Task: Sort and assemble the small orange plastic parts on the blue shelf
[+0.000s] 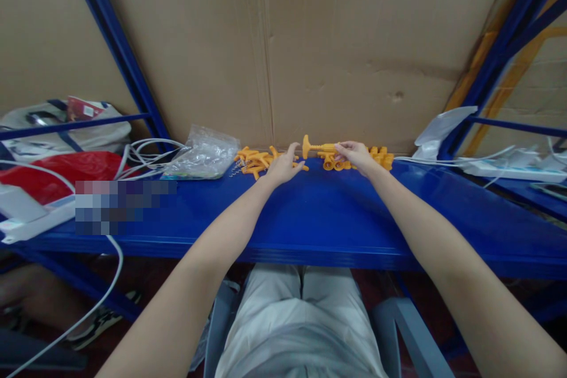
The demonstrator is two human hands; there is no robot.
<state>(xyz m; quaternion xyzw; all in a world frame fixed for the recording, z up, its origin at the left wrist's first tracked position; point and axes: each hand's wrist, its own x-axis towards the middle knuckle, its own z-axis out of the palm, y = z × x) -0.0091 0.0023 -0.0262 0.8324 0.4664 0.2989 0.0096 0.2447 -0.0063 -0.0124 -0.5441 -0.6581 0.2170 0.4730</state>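
**One T-handled corkscrew piece in the right-hand grip**

I have the yellow T-handled corkscrew piece (318, 147) level in my right hand (358, 155), thumb and fingertips pinched on its far end, handle pointing left. Its shaft seems to sit in a sleeve, so I judge this one at least partly joined; I can't see a screw on it. My left hand (282, 168) is just left of that handle, thumb and index finger parted, apparently gripping nothing.

Left of the grip, beside and partly behind the left hand, loose yellow corkscrews (253, 159) lie heaped, some spirals bare. Yellow sleeves (383, 158) are grouped under and to the right of the grip. Both groups look unpaired, so plenty seems left.

Both forearms reach forward over the blue shelf (328, 218), converging, with the right palm turned inward.
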